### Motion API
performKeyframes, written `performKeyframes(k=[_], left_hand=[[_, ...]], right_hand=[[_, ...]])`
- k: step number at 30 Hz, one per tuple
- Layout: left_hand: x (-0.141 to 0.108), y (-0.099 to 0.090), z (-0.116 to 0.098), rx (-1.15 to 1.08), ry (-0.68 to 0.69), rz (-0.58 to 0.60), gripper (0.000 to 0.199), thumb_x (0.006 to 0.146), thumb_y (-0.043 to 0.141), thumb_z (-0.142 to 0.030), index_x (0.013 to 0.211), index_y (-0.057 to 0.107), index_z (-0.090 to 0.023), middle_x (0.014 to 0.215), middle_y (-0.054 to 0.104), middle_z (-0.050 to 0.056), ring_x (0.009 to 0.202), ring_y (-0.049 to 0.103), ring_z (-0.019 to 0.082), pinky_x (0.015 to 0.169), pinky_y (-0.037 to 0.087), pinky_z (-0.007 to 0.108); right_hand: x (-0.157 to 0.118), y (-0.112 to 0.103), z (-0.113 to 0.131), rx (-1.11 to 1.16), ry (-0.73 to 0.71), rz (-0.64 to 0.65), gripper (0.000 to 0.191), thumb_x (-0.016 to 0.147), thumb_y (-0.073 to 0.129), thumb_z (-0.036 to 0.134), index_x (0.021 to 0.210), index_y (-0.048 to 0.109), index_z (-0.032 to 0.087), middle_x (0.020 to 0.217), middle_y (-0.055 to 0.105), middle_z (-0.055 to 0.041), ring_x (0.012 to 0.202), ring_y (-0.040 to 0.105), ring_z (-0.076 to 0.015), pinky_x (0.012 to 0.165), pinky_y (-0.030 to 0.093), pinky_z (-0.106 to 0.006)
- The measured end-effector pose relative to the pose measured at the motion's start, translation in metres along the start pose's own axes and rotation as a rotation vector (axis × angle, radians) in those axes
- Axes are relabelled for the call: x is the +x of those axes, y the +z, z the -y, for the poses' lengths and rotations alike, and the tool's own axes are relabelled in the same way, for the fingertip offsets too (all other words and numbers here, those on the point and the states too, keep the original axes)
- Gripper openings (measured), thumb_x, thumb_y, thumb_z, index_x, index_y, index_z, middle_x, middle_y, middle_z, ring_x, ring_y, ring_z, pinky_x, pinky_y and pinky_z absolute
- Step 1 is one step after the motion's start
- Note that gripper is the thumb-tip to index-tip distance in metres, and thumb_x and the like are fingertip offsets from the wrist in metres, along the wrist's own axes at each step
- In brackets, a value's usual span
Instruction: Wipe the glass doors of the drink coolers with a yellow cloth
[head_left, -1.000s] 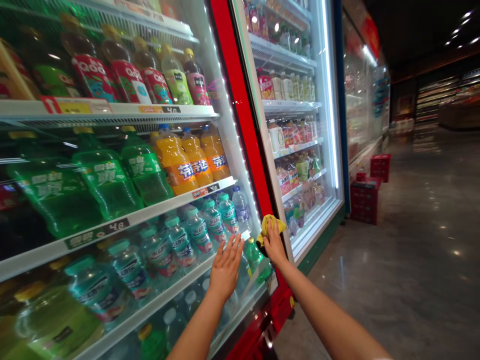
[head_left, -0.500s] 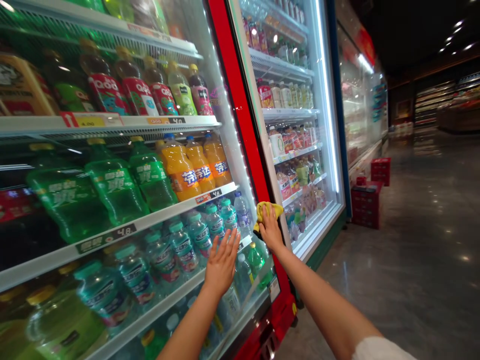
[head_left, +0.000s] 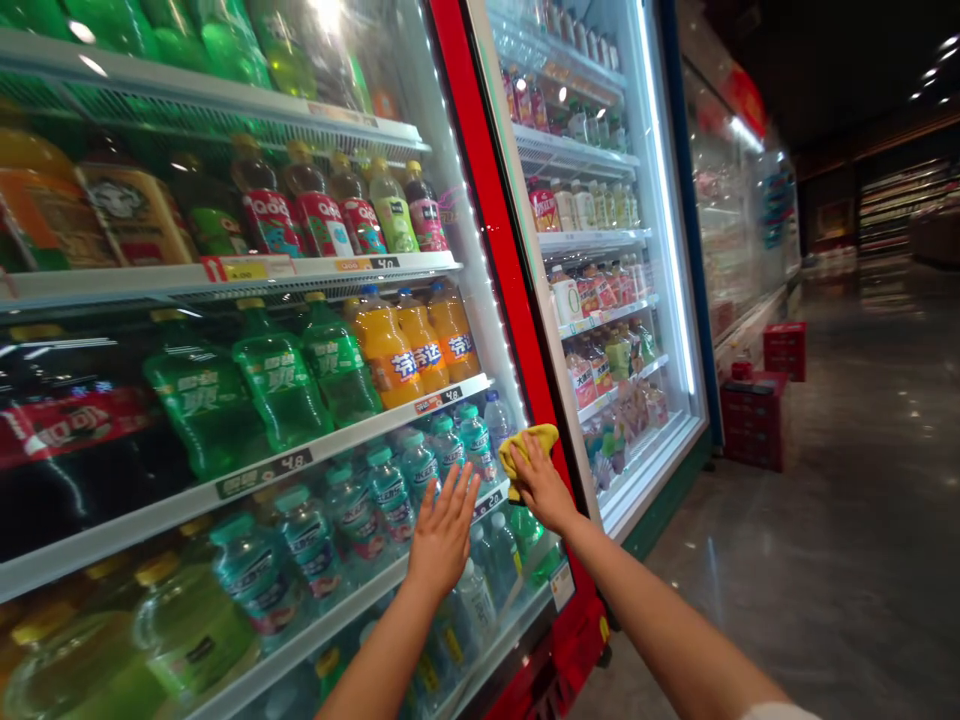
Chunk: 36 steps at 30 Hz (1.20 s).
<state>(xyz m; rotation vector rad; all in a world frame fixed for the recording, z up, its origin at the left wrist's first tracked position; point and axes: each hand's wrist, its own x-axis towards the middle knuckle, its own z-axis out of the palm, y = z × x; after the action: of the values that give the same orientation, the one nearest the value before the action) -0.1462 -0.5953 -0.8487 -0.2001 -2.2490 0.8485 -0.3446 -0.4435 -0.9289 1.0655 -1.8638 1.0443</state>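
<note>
Yellow cloth [head_left: 534, 438]: bunched and creased, with a dark lower edge; lies at the glass door [head_left: 489, 285], overlapping the inner edge of its red frame [head_left: 512, 270]
Right hand [head_left: 543, 488]: grip holds the yellow cloth under outstretched fingers
Left hand [head_left: 441, 532]: grip wide and without a load, fingers slightly spread, palm toward the glass door; contact cannot be told

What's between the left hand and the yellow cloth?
Just door glass between left hand and yellow cloth; behind it, bottles and a black price tag show, in the head view.
</note>
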Motion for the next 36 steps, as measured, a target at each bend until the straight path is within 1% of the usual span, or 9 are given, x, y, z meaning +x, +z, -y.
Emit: performKeyframes(k=[6, 9, 13, 18, 23, 26, 29, 33, 36], left_hand=[[-0.02, -0.015, 0.014, 0.017, 0.004, 0.023, 0.089, 0.084, 0.06, -0.028, 0.163, 0.02, -0.02, 0.169, 0.021, 0.006, 0.159, 0.004, 0.024, 0.13, -0.002, 0.047], [-0.024, -0.02, 0.017, 0.021, -0.011, 0.042, 0.09, 0.082, 0.061, -0.028, 0.162, 0.021, -0.02, 0.169, 0.021, 0.006, 0.159, 0.005, 0.024, 0.129, -0.004, 0.046], [-0.031, -0.023, 0.021, 0.03, -0.01, 0.034, 0.089, 0.082, 0.062, -0.029, 0.162, 0.023, -0.02, 0.169, 0.022, 0.006, 0.159, 0.006, 0.024, 0.13, -0.004, 0.045], [-0.042, -0.031, 0.032, 0.06, -0.007, -0.003, 0.086, 0.084, 0.064, -0.036, 0.161, 0.028, -0.021, 0.168, 0.025, 0.006, 0.159, 0.002, 0.024, 0.129, -0.006, 0.046], [-0.049, -0.042, 0.036, 0.087, -0.054, 0.0, 0.085, 0.083, 0.065, -0.034, 0.16, 0.031, -0.021, 0.168, 0.025, 0.007, 0.159, 0.001, 0.024, 0.129, -0.007, 0.048], [-0.058, -0.046, 0.037, 0.089, -0.081, 0.006, 0.086, 0.082, 0.065, -0.032, 0.16, 0.03, -0.02, 0.168, 0.025, 0.007, 0.159, 0.0, 0.024, 0.129, -0.007, 0.047], [-0.072, -0.051, 0.044, 0.092, -0.082, 0.003, 0.088, 0.081, 0.066, -0.033, 0.16, 0.03, -0.02, 0.168, 0.026, 0.007, 0.159, 0.0, 0.025, 0.129, -0.007, 0.048], [-0.088, -0.061, 0.057, 0.098, -0.088, 0.01, 0.089, 0.081, 0.066, -0.033, 0.161, 0.028, -0.022, 0.168, 0.026, 0.006, 0.159, 0.003, 0.025, 0.129, -0.005, 0.048], [-0.093, -0.068, 0.062, 0.096, -0.115, 0.021, 0.091, 0.08, 0.067, -0.031, 0.161, 0.027, -0.022, 0.168, 0.026, 0.007, 0.159, 0.003, 0.025, 0.129, -0.005, 0.047]], right_hand=[[0.031, 0.0, 0.011, 0.011, 0.19, -0.146, 0.096, 0.083, 0.045, 0.0, 0.163, 0.008, 0.037, 0.172, 0.011, -0.0048, 0.158, 0.006, -0.0322, 0.12, 0.03, -0.066], [0.043, 0.001, 0.03, 0.07, 0.147, -0.167, 0.093, 0.085, 0.046, 0.003, 0.163, 0.008, 0.037, 0.173, 0.008, -0.004, 0.158, 0.005, -0.0327, 0.12, 0.032, -0.064], [0.012, -0.003, 0.033, 0.073, -0.083, -0.032, 0.084, 0.087, 0.046, 0.001, 0.16, 0.028, 0.037, 0.172, 0.017, -0.004, 0.157, 0.017, -0.0288, 0.12, 0.036, -0.055], [0.02, -0.012, 0.026, -0.031, 0.015, -0.139, 0.063, 0.091, 0.049, 0.007, 0.145, 0.056, 0.04, 0.156, 0.045, -0.0056, 0.143, 0.042, -0.0297, 0.113, 0.043, -0.052], [0.052, -0.007, 0.079, -0.014, 0.118, -0.248, 0.077, 0.084, 0.052, 0.004, 0.156, 0.041, 0.031, 0.153, 0.044, -0.0129, 0.141, 0.042, -0.0321, 0.114, 0.041, -0.055], [0.022, -0.001, 0.1, -0.037, -0.055, -0.084, 0.085, 0.08, 0.056, 0.004, 0.158, 0.036, 0.033, 0.165, 0.03, -0.0101, 0.152, 0.028, -0.0329, 0.12, 0.032, -0.057], [-0.011, 0.003, 0.091, -0.045, -0.17, 0.051, 0.093, 0.079, 0.052, -0.001, 0.159, 0.03, 0.041, 0.17, 0.022, -0.0032, 0.156, 0.022, -0.0293, 0.122, 0.027, -0.058], [0.0, 0.008, 0.076, 0.006, 0.12, -0.093, 0.093, 0.083, 0.042, -0.002, 0.162, 0.015, 0.039, 0.173, 0.008, -0.0037, 0.158, 0.013, -0.0315, 0.12, 0.034, -0.059], [0.021, 0.014, 0.1, 0.03, 0.226, -0.125, 0.089, 0.089, 0.042, 0.004, 0.163, 0.006, 0.035, 0.173, 0.002, -0.0073, 0.158, 0.006, -0.0357, 0.117, 0.034, -0.065]])
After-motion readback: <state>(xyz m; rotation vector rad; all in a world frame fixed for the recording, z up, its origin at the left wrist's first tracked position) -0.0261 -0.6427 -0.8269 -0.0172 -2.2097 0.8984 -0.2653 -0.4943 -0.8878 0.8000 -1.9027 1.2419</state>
